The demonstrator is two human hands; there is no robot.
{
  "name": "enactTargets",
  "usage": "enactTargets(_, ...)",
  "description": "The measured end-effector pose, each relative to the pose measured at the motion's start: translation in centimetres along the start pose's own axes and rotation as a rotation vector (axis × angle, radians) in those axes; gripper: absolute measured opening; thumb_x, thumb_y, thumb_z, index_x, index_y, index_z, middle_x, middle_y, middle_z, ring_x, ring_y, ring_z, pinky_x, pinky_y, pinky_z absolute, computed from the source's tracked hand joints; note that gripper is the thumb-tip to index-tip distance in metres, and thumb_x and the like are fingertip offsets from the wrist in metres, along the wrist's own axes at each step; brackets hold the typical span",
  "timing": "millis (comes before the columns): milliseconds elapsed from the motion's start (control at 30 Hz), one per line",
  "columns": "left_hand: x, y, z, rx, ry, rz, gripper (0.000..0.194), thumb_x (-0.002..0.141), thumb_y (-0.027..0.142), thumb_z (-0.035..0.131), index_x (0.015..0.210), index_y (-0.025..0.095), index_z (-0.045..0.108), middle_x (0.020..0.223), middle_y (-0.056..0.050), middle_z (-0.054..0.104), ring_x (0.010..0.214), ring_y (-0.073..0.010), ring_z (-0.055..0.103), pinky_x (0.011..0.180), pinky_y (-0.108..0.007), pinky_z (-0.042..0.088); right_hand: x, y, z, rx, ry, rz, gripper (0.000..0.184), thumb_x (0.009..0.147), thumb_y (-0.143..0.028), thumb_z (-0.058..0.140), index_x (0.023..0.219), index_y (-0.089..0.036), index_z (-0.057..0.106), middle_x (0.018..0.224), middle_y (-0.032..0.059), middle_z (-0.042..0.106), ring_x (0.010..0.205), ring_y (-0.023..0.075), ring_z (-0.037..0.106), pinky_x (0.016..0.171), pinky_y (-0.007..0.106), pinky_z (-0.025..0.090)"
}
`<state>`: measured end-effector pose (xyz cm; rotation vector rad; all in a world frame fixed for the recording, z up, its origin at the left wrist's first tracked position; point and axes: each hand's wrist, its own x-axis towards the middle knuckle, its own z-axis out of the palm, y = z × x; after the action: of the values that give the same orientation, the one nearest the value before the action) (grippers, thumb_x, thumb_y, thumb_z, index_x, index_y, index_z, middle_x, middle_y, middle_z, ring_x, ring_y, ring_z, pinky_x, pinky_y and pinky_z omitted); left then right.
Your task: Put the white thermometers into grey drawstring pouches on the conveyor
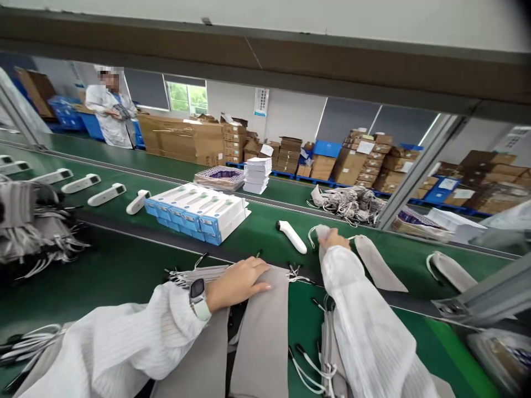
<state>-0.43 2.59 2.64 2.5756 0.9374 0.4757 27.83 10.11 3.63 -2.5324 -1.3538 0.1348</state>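
My left hand (239,281) lies with fingers stretched on the top end of a grey drawstring pouch (265,337), one of a stack with white cords at the near bench edge. Farther out, my right hand (334,240) has its fingers closed on another pouch (322,232) over the green conveyor belt (265,235); the sleeve hides part of it. Just left of that hand, a white handheld device (292,236) with a dark tip rests on the belt. Two more pouches, a nearer one (377,264) and a farther one (452,271), lie to the right.
Blue-and-white boxes (199,213) stand in rows on the belt, with several white devices (107,194) to their left. Grey pouches are heaped at far left (29,215) and beyond the belt (348,203). A metal post (418,171) rises at right. A person in white (111,113) stands across the room.
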Motion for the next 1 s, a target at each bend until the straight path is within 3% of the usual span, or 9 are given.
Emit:
enactTargets(67,-0.2,0.1,0.5,0.044,-0.008,-0.012,0.031,0.083,0.032,0.048,0.111,0.02,0.05,0.111,-0.007,0.054,0.103,-0.0245,0.046,0.088,-0.036,0.033,0.0,-0.7,1.7,-0.019,0.022,-0.039,0.051,0.074,-0.041,0.049,0.117,-0.014,0.041,0.118,0.0191,0.044,0.112,0.0333,0.038,0.088,0.048,0.028)
enactTargets(167,-0.2,0.4,0.8,0.092,-0.022,-0.037,0.025,0.08,0.028,0.053,0.104,0.02,0.053,0.106,-0.007,0.055,0.1,-0.024,0.046,0.086,-0.035,0.033,-0.4,-2.4,3.2,0.068,0.018,-0.274,0.044,0.079,-0.042,0.044,0.119,-0.022,0.042,0.123,0.0142,0.042,0.118,0.0315,0.031,0.094,0.052,0.017)
enactTargets(233,-0.2,0.6,0.9,0.102,-0.029,-0.058,0.021,0.079,0.025,0.054,0.1,0.019,0.053,0.098,-0.006,0.056,0.096,-0.0226,0.047,0.082,-0.032,0.036,-0.8,-3.3,3.8,0.199,-0.051,-0.388,0.046,0.077,-0.04,0.05,0.119,-0.025,0.042,0.12,0.0134,0.045,0.117,0.0324,0.033,0.093,0.053,0.017)
enactTargets(367,-0.1,0.8,0.8,0.108,-0.009,-0.102,0.017,0.081,0.02,0.051,0.097,0.018,0.051,0.094,-0.006,0.054,0.095,-0.0218,0.047,0.082,-0.032,0.037,-1.2,-4.0,4.7,0.383,-0.159,-0.379,0.052,0.067,-0.02,0.062,0.116,-0.023,0.045,0.112,0.0136,0.051,0.112,0.0334,0.04,0.092,0.052,0.023)
enactTargets(467,-0.1,0.7,0.7,0.106,-0.01,-0.115,0.017,0.079,0.019,0.053,0.096,0.018,0.051,0.098,-0.006,0.053,0.095,-0.0216,0.046,0.083,-0.033,0.036,-1.2,-3.8,4.2,0.573,-0.205,-0.364,0.056,0.068,-0.021,0.059,0.12,-0.022,0.04,0.106,0.0104,0.056,0.105,0.0284,0.048,0.091,0.046,0.031)
enactTargets(567,-0.1,0.6,0.6,0.092,-0.028,-0.13,0.013,0.078,0.019,0.053,0.091,0.019,0.051,0.093,-0.004,0.053,0.091,-0.0202,0.047,0.079,-0.031,0.037,-1.5,-4.1,2.7,0.802,-0.264,-0.371,0.066,0.073,-0.031,0.052,0.13,-0.022,0.021,0.1,0.0062,0.059,0.095,0.0213,0.056,0.083,0.039,0.042)
enactTargets(767,0.0,0.0,0.7,0.032,-0.059,-0.145,0.019,0.076,0.019,0.054,0.095,0.019,0.048,0.096,-0.004,0.049,0.093,-0.0198,0.044,0.08,-0.03,0.036,-4.5,-6.0,-1.0,1.506,-0.731,-0.425,0.095,0.056,-0.02,0.07,0.128,-0.04,0.011,0.09,-0.0013,0.059,0.082,0.0202,0.061,0.072,0.041,0.05)
enactTargets(867,0.0,-0.4,0.7,0.001,-0.07,-0.158,0.02,0.075,0.021,0.054,0.094,0.02,0.049,0.094,-0.003,0.048,0.093,-0.0202,0.043,0.079,-0.031,0.035,-5.9,-6.7,-1.2,1.485,-0.732,-0.45,0.094,0.054,-0.02,0.072,0.125,-0.044,0.017,0.083,-0.0037,0.056,0.073,0.0189,0.061,0.068,0.044,0.051)
enactTargets(1000,-0.1,-0.7,0.5,-0.039,-0.073,-0.173,0.015,0.071,0.024,0.056,0.084,0.02,0.049,0.084,0.0,0.048,0.085,-0.0193,0.043,0.069,-0.027,0.035,-6.5,-7.2,-0.3,1.461,-0.702,-0.449,0.082,0.053,-0.022,0.072,0.119,-0.04,0.026,0.084,-0.0035,0.052,0.077,0.0193,0.06,0.068,0.044,0.052)
